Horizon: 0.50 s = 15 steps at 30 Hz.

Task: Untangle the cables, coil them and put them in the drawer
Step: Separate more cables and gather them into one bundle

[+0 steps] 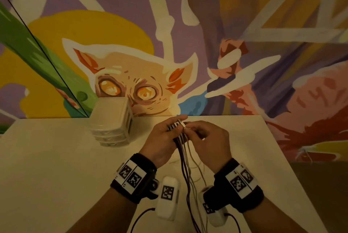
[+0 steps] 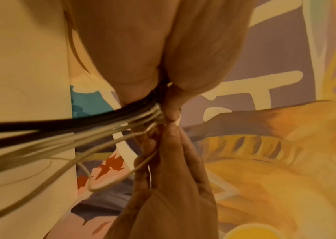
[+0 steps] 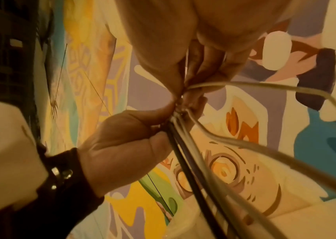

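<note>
A bundle of dark and pale cables (image 1: 185, 159) hangs from my two hands above the white table (image 1: 56, 157). My left hand (image 1: 170, 131) grips the bundle near its top, fingers curled round the strands (image 2: 81, 127). My right hand (image 1: 198, 132) pinches a pale strand and a small white connector (image 1: 182, 124) at the top of the bundle, right against the left fingers. In the right wrist view the dark and pale strands (image 3: 185, 153) run down from the left hand (image 3: 122, 145), and one pale loop (image 3: 265, 90) swings off to the right. The cable ends below are out of sight.
A small translucent drawer unit (image 1: 111, 121) stands at the back of the table against the painted mural wall, left of my hands, drawers shut. The table's right edge (image 1: 293, 166) slants away. Wrist camera pods (image 1: 167, 198) with dark cords hang below my wrists.
</note>
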Available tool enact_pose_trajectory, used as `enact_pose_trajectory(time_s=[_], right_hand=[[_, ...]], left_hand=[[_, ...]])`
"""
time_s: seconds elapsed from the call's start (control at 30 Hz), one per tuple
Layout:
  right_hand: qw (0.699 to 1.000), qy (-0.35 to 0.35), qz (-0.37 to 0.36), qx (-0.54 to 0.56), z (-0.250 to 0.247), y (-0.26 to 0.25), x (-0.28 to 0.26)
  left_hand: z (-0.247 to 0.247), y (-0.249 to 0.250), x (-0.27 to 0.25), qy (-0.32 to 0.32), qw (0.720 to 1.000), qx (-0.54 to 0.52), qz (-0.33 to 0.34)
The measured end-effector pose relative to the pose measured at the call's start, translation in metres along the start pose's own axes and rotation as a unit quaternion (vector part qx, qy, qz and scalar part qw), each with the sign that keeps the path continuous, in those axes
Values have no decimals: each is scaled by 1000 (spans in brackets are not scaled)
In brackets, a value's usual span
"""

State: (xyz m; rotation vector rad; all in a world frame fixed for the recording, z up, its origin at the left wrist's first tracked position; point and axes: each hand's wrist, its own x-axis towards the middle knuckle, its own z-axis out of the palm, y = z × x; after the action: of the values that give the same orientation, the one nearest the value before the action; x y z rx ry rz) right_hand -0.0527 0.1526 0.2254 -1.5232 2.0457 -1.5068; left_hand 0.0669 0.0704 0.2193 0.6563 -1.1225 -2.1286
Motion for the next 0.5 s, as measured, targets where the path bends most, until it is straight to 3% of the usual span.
enact_pose_trajectory(time_s=[0.13, 0.23, 0.4, 0.5], right_hand=[[996, -26, -45, -74, 3, 4, 1], [996, -64, -43, -52, 6, 7, -2], [987, -152, 39, 27, -18, 31, -20], [983, -170, 68, -34, -67, 58, -19]], left_hand=[[-3, -4, -1, 19, 999, -27, 9], [-4, -6, 3, 61, 997, -45, 20], [-18, 14, 13, 117, 976, -167, 74], [-40, 34, 13, 141, 970, -176, 94]])
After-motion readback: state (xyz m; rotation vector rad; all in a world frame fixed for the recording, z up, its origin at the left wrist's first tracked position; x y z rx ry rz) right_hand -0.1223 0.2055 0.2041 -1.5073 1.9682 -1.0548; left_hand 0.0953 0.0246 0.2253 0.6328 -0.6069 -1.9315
